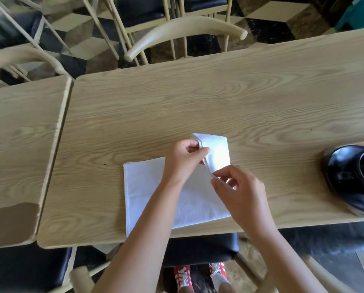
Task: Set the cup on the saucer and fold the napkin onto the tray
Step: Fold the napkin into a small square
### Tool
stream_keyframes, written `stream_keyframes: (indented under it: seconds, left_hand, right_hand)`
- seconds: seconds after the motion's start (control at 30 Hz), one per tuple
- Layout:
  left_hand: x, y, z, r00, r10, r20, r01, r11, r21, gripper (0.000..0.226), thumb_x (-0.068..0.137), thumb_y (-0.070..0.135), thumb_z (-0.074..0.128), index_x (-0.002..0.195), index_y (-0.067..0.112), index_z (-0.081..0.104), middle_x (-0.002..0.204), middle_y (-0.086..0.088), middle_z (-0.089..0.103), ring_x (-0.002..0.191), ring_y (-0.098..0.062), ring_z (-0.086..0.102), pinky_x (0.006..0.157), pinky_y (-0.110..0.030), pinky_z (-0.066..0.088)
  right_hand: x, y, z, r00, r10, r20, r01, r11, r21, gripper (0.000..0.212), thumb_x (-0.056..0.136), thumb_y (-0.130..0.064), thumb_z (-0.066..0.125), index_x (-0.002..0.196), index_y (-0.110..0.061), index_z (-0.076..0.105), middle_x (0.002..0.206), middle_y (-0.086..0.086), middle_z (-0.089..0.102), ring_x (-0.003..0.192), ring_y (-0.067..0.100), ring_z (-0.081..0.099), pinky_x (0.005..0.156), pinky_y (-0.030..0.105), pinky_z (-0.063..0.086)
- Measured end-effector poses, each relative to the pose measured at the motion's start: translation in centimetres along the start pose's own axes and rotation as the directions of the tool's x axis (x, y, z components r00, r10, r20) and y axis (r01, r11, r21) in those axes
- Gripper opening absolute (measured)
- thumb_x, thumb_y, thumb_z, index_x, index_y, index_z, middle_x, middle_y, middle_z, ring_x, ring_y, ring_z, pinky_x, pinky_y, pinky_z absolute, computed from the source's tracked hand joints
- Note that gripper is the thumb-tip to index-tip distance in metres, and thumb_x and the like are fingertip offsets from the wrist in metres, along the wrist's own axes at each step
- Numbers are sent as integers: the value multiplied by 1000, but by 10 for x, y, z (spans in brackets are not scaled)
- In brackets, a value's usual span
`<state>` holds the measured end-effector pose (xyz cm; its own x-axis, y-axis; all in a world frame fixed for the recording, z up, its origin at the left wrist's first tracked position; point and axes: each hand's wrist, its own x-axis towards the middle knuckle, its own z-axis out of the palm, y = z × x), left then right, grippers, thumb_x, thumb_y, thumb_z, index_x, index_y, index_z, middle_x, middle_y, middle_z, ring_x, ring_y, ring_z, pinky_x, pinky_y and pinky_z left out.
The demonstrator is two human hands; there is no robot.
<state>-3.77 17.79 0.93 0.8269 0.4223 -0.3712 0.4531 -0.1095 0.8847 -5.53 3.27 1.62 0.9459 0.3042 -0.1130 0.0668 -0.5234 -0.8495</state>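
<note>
A white cloth napkin (147, 187) lies on the wooden table (198, 102) near its front edge. Its far right part is lifted and folded back. My left hand (183, 159) pinches the raised edge near the top. My right hand (240, 193) pinches the same edge lower down. At the right border sits a glossy black cup (354, 172) on a black saucer (346, 199), both cut off by the frame. No tray is in view.
A second wooden table (22, 149) butts against the left side with a narrow gap. Pale wooden chairs (185, 30) with dark seats stand beyond the far edge. A dark chair seat (202, 248) is under the front edge, above red shoes.
</note>
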Motion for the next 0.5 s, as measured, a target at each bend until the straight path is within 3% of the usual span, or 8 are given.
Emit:
stream_keyframes:
  seconds: [0.07, 0.2, 0.27, 0.33, 0.43, 0.5]
  left_hand:
    - [0, -7, -19, 999, 23, -26, -22, 999, 46, 20, 69, 18, 64, 67, -1, 59, 47, 7, 48, 51, -10, 42, 60, -28, 36]
    - [-6, -23, -64, 996, 39, -74, -33, 996, 83, 30, 66, 26, 60, 71, -4, 57, 60, -4, 46, 59, -13, 42, 65, -30, 36]
    - [-9, -36, -86, 994, 6, -106, 0, 998, 60, 27, 65, 25, 60, 72, -1, 61, 66, -7, 46, 65, -13, 42, 67, -30, 34]
    - [-13, -52, -105, 988, -23, -153, 34, 997, 70, 26, 59, 30, 63, 73, 8, 59, 69, -7, 42, 68, -15, 37, 65, -30, 29]
    - [-13, -84, -124, 977, -22, -211, 53, 988, 144, 34, 50, 39, 57, 67, 10, 53, 66, -7, 37, 64, -16, 31, 58, -30, 22]
    - [-13, -103, -132, 970, -11, -243, 68, 972, 227, 25, 56, 31, 57, 60, 9, 47, 61, -7, 35, 60, -16, 30, 56, -29, 22]
  right_hand:
    - [-3, -8, 18, 998, -56, 1, 56, 998, -34, 5, 78, -15, 67, 78, -20, 67, 69, -10, 59, 71, 3, 53, 59, 9, 39]
    - [-11, -25, 58, 975, -219, 32, 221, 973, -72, 12, 76, -13, 67, 86, -19, 70, 76, -11, 59, 60, -1, 50, 60, 10, 40]
    - [-16, -32, 81, 953, -295, 68, 300, 950, -80, 16, 74, -12, 62, 87, -17, 70, 77, -5, 63, 57, 6, 53, 54, 15, 44]
    - [-21, -35, 107, 935, -333, 120, 343, 936, -81, 18, 73, -10, 57, 85, -14, 69, 73, 1, 62, 56, 20, 57, 49, 29, 49]
    - [-26, -29, 145, 914, -334, 231, 368, 921, -125, 17, 73, -6, 52, 81, -9, 66, 71, 7, 60, 57, 29, 57, 48, 36, 50]
    - [-28, -24, 164, 905, -329, 271, 383, 906, -180, 15, 68, -2, 55, 76, -8, 66, 67, 7, 59, 53, 27, 56, 44, 35, 49]
